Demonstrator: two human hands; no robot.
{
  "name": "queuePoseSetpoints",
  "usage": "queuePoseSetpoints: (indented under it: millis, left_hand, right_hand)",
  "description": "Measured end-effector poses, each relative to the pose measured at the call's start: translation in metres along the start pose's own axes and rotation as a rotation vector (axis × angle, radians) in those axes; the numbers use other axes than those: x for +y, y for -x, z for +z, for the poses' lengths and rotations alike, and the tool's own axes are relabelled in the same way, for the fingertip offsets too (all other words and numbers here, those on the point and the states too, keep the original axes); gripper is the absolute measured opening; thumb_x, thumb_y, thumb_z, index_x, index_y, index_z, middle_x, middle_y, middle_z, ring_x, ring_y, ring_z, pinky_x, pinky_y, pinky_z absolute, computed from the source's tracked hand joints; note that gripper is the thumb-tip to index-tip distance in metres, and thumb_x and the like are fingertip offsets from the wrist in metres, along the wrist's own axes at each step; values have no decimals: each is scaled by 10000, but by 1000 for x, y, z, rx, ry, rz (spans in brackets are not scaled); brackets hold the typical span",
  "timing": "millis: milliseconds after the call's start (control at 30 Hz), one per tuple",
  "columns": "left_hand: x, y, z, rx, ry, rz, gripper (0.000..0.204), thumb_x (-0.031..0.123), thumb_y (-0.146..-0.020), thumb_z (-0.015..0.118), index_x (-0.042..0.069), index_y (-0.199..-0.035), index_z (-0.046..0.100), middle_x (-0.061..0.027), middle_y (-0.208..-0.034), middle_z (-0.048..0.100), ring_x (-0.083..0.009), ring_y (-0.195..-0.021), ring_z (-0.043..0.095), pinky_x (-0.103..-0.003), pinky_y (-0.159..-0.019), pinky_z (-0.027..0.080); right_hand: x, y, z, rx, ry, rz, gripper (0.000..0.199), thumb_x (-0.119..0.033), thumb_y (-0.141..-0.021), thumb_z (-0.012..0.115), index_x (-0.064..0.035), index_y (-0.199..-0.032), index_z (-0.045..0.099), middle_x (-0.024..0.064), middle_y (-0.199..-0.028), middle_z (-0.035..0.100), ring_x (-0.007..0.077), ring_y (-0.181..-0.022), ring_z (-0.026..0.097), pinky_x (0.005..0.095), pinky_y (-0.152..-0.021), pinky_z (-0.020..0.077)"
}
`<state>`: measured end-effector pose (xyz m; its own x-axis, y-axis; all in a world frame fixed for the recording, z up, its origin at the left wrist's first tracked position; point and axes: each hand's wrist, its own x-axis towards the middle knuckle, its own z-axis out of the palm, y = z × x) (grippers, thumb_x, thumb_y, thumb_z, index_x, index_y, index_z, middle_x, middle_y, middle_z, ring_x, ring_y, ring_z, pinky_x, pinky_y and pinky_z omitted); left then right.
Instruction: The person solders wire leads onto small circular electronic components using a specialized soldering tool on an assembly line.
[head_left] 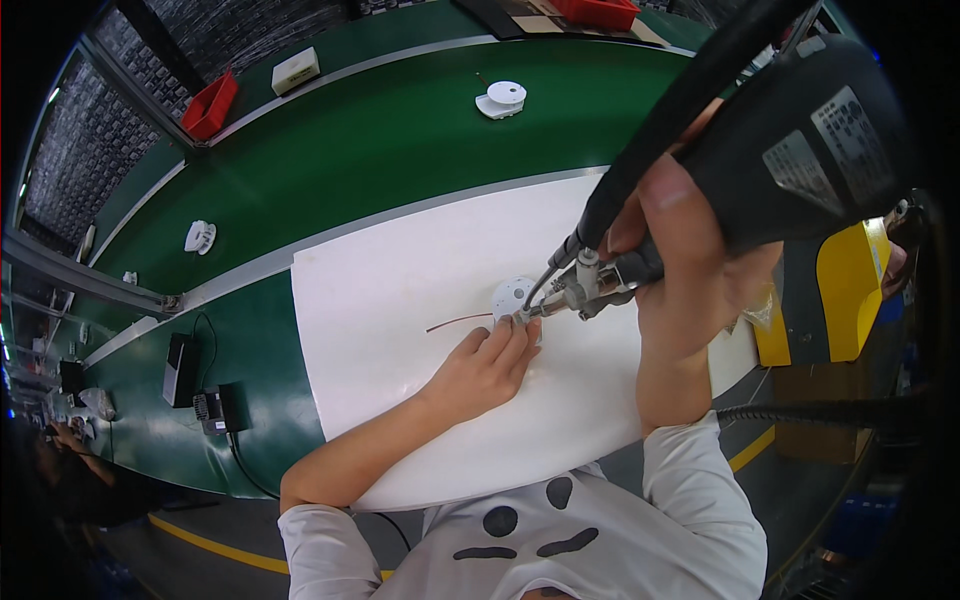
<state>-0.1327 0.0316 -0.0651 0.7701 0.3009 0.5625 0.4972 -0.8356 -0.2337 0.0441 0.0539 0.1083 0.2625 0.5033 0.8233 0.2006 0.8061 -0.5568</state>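
My right hand (690,240) is wrapped round a large black power screwdriver (790,150) with a metal nozzle (575,290) and a black hose (650,130) running along it. The tip points down to the left, right at a small white round plastic part (510,292) with holes. Whether the tip touches a screw is hidden by my fingers. My left hand (480,368) pinches this part's near edge and steadies it on the white work board (380,300). A thin brownish wire (455,323) sticks out of the part to the left.
Beyond the board runs a green conveyor belt (350,150) with similar white parts (507,93) (200,237) on it. A red bin (210,105) and a pale box (296,71) stand past it. Black devices (180,370) with cables sit at left; a yellow machine (850,290) is at right.
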Motion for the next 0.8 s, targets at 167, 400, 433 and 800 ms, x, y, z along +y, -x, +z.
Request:
queuePoseSetpoints:
  millis: [167,400,433,800]
  left_hand:
    - [1,2,1,-13,-1,-8,381,212,-877,746,-38,-1160,695,-121,-1082,644,-198,-997,616,-274,-676,532]
    - [0,3,1,-22,0,-9,389,207,-880,741,-38,-1176,687,-124,-1093,644,-201,-998,613,-274,-678,533]
    - [0,3,1,-23,0,-7,389,205,-878,742,-39,-1176,687,-125,-1094,643,-202,-997,613,-273,-676,533]
    - [0,1,2,-25,27,-25,350,191,-860,747,-23,-1134,706,-124,-1096,644,-201,-991,619,-275,-668,536]
  right_hand:
    - [1,0,3,16,-29,-5,286,-46,-853,693,41,-1113,611,124,-854,702,135,-487,604,240,-436,491]
    - [-3,4,8,119,-2,20,288,-40,-847,695,40,-1112,619,130,-854,703,149,-475,590,252,-444,485]
    - [-2,3,8,118,-1,21,288,-40,-847,695,40,-1112,619,130,-854,703,149,-475,590,252,-444,485]
    - [9,3,13,16,-82,15,262,-68,-850,701,60,-1065,627,86,-736,638,125,-489,584,243,-448,447]
